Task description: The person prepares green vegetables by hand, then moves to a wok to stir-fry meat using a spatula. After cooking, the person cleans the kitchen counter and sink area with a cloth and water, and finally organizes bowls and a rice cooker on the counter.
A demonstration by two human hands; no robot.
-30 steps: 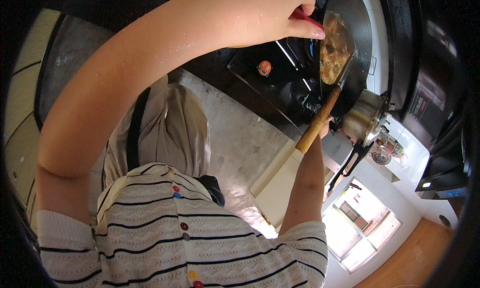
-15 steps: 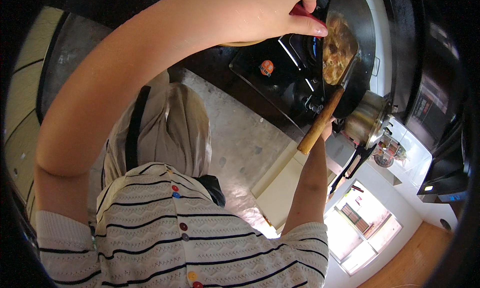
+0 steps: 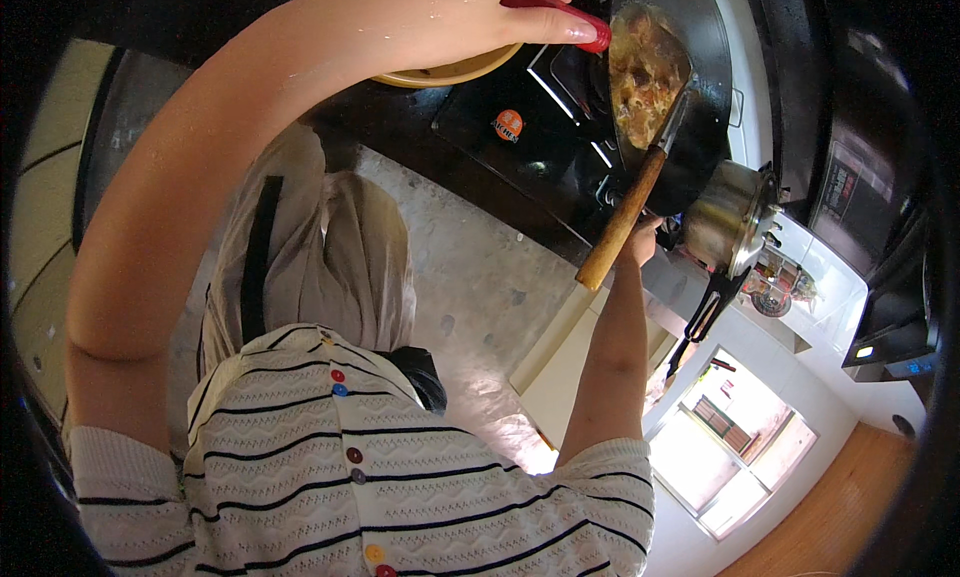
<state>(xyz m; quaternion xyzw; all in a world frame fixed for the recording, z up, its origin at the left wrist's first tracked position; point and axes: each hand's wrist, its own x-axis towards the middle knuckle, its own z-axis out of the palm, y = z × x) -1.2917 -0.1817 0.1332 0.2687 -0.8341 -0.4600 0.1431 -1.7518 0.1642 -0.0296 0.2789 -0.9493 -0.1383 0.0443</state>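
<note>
At the top, my left hand [image 3: 525,17] is closed around a slim red plastic object [image 3: 600,39] with a rounded end, beside the wok's left edge. Its full shape is hidden by my fingers. A dark wok [image 3: 710,47] on the stove holds brownish food in sauce [image 3: 645,77]. Across its near side leans a spatula [image 3: 625,212], its metal blade in the wok and its wooden handle jutting out toward me; neither hand grips it. My right hand [image 3: 645,239] is curled at the wok's near end, partly behind the wooden handle. What it grips is hidden.
Beneath my left forearm sits a yellow bowl [image 3: 440,75]. The black glass stove [image 3: 490,152] carries an orange round sticker. Right of the wok stands a steel pressure cooker [image 3: 722,212] with a black handle. A light cabinet [image 3: 560,342] lies below the counter.
My view has shifted, so the wok and stove appear farther left and higher. More of the red object shows in my left hand. My right hand keeps its place by the wok.
</note>
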